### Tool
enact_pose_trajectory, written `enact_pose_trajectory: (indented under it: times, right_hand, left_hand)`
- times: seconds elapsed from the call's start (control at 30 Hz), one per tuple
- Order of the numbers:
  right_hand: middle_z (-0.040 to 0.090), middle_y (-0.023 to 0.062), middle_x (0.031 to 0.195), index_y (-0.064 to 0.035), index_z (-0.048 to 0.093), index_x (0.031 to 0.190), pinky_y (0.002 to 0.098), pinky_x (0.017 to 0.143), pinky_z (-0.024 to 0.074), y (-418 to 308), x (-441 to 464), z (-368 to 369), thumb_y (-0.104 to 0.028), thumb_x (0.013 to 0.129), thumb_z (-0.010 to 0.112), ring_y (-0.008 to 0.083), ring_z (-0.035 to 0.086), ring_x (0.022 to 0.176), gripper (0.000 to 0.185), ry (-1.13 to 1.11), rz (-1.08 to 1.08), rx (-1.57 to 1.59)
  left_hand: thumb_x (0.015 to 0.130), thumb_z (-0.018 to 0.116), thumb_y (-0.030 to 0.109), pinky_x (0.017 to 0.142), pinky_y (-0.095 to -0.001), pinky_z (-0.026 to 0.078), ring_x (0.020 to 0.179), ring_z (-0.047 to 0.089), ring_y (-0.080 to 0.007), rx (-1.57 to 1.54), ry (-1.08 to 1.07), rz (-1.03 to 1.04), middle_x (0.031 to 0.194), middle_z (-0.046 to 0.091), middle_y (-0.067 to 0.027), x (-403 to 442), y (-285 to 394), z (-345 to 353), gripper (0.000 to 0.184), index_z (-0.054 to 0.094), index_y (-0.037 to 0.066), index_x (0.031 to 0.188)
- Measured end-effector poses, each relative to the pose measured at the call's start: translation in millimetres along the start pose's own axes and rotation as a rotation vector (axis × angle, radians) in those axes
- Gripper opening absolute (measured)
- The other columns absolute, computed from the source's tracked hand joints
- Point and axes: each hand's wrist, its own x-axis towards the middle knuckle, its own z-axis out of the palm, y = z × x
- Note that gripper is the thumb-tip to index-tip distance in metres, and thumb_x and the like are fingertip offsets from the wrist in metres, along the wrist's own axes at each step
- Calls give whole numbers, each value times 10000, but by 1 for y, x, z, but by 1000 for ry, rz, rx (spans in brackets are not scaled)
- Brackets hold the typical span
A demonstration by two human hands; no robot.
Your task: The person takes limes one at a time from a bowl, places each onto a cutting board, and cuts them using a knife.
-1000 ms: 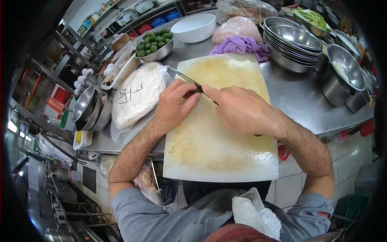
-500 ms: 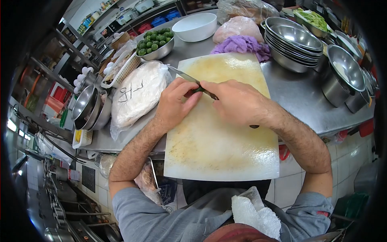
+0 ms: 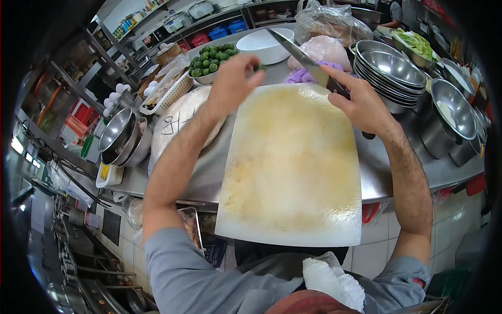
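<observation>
My left hand (image 3: 235, 86) is raised over the far left corner of the cutting board (image 3: 293, 172), a small green lime (image 3: 259, 68) pinched at its fingertips. A metal bowl (image 3: 196, 80) heaped with green limes (image 3: 209, 62) lies just beyond that hand, and a white bowl (image 3: 261, 48) stands behind it. Above the board's far right part, my right hand (image 3: 361, 99) grips a kitchen knife (image 3: 303, 56) by its dark handle. The blade points up and away to the left.
A wrapped white bag (image 3: 180, 123) with black writing lies left of the board. Stacked metal bowls (image 3: 389, 70) and a deep pot (image 3: 444, 131) stand at right. Behind are a purple cloth (image 3: 300, 76) and a bagged pale lump (image 3: 319, 51). Another person (image 3: 391, 13) is at the far back.
Both hands have parted from the middle of the board. The left has moved up toward the bowls with the lime; the right has lifted the knife up and to the right.
</observation>
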Motion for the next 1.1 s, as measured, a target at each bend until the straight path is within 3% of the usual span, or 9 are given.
enact_pose_trajectory:
  times: [0.2, 0.3, 0.33, 0.4, 0.57, 0.7, 0.73, 1.07, 1.1]
  right_hand:
    - [669, 142, 1009, -42, 442, 1415, 305, 807, 482, 25, 4, 8, -57, 859, 574, 174, 596, 821, 572, 155, -215, -21]
    - [661, 190, 1103, -42, 448, 1409, 312, 858, 477, 17, 2, 5, -53, 851, 579, 204, 630, 900, 573, 76, -152, -36]
    - [661, 190, 1103, -42, 448, 1409, 312, 858, 477, 14, 2, 3, -53, 851, 579, 204, 630, 900, 573, 76, -156, -36]
    - [593, 214, 1260, -48, 463, 1383, 406, 986, 453, 9, 0, 1, -109, 870, 545, 366, 565, 1170, 524, 0, -78, -72]
    - [584, 191, 1282, -50, 465, 1378, 418, 989, 452, 11, -1, 10, -114, 875, 544, 358, 553, 1182, 513, 9, -134, -105]
    - [593, 188, 1266, -58, 469, 1374, 418, 977, 456, 12, -1, 17, -115, 879, 543, 359, 558, 1172, 504, 28, -189, -116]
    - [593, 188, 1266, -58, 469, 1374, 418, 977, 456, 11, -1, 17, -115, 879, 543, 359, 558, 1172, 504, 29, -190, -119]
    - [601, 197, 1243, -61, 461, 1378, 428, 959, 459, 8, -3, 15, -120, 872, 555, 367, 564, 1152, 518, 13, -154, -92]
    - [600, 196, 1245, -64, 455, 1383, 432, 963, 456, 9, -3, 15, -121, 874, 551, 366, 563, 1154, 521, 20, -161, -113]
  left_hand:
    - [802, 727, 267, 848, -366, 525, 940, 673, -268, 215, -16, -138, 1036, 703, -140, 92, -67, 35, 370, 664, 29, 1078]
    - [795, 729, 287, 872, -375, 521, 974, 673, -272, 315, -39, -205, 1054, 703, -151, 105, -86, 38, 394, 675, 40, 1098]
    - [794, 728, 289, 874, -373, 521, 969, 675, -270, 312, -81, -131, 1060, 704, -149, 106, -96, 27, 398, 681, 47, 1107]
    - [792, 722, 286, 874, -356, 521, 948, 679, -242, 283, -175, -124, 1070, 709, -129, 101, -107, -2, 407, 690, 65, 1133]
    - [732, 766, 143, 847, -341, 526, 931, 666, -195, 389, -424, -258, 1062, 714, -103, 64, -107, -73, 419, 693, 70, 1138]
    - [716, 784, 107, 887, -359, 512, 992, 659, -258, 468, -466, -219, 1124, 690, -128, 44, -110, -72, 442, 688, 68, 1146]
    - [713, 788, 113, 894, -377, 505, 997, 655, -292, 509, -449, -234, 1103, 693, -136, 42, -110, -69, 432, 694, 74, 1133]
    - [717, 787, 135, 836, -379, 512, 981, 648, -272, 527, -341, -214, 1042, 700, -123, 30, -99, -64, 353, 711, 53, 1052]
    - [745, 781, 148, 839, -360, 505, 983, 638, -241, 301, -301, -242, 1037, 694, -103, 27, -96, -66, 349, 694, 40, 1066]
